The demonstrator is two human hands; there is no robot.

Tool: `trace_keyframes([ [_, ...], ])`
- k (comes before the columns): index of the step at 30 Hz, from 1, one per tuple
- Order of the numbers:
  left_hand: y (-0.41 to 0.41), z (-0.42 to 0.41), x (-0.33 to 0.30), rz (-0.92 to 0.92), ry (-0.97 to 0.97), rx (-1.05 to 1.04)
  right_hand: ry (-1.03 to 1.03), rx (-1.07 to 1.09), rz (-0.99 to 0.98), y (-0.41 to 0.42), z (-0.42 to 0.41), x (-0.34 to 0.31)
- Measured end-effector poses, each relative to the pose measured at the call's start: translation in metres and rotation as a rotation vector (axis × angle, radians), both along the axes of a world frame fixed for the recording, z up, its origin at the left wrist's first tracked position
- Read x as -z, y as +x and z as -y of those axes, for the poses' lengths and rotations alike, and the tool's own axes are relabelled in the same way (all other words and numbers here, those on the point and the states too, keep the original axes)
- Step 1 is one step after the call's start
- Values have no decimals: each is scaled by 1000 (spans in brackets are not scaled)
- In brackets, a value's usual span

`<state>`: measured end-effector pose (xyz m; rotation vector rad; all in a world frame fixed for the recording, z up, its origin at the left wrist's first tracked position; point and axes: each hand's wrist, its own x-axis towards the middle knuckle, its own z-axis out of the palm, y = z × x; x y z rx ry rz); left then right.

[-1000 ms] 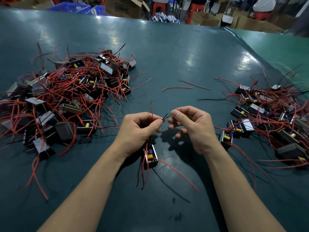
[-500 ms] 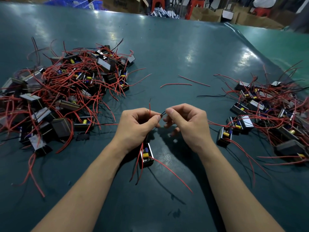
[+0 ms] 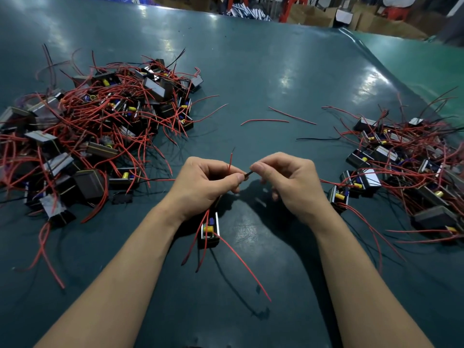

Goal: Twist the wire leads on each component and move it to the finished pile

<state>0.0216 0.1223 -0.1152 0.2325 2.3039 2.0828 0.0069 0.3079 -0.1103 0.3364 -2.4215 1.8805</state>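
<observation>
A small black component (image 3: pixel 210 231) with a yellow part and red leads hangs below my left hand (image 3: pixel 204 183), just above the dark green table (image 3: pixel 251 71). My left hand grips its wires, and one red lead (image 3: pixel 230 160) sticks up out of the fist. My right hand (image 3: pixel 288 180) pinches the dark wire tip (image 3: pixel 248 174) between thumb and forefinger, right beside my left thumb. A large pile of components (image 3: pixel 95 126) with tangled red wires lies at the left. A smaller pile (image 3: pixel 401 167) lies at the right.
Two loose red wires (image 3: pixel 266 121) and a loose black wire (image 3: pixel 317 139) lie on the table beyond my hands. Cardboard boxes (image 3: pixel 376 23) and red stools stand past the far edge. A lighter green table (image 3: pixel 426 64) adjoins at the right.
Both hands stay together at the wire tip, with my right fingers shifting slightly on it. The hanging component has swung a little; the view has tilted slightly.
</observation>
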Motion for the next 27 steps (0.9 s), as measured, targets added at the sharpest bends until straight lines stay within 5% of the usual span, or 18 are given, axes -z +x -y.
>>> trace_keyframes([
  [6, 1, -3, 0, -29, -48, 3, -20, -18, 232, 1, 3, 2],
  [13, 0, -7, 1, -59, -59, -2, 465, 277, -361, 10, 22, 5],
  [19, -1, -3, 1, -2, -8, -26, 137, 21, -285, 10, -6, -10],
  [27, -1, 4, -2, 59, 42, 66, 445, -62, -459, 4, -6, -4],
])
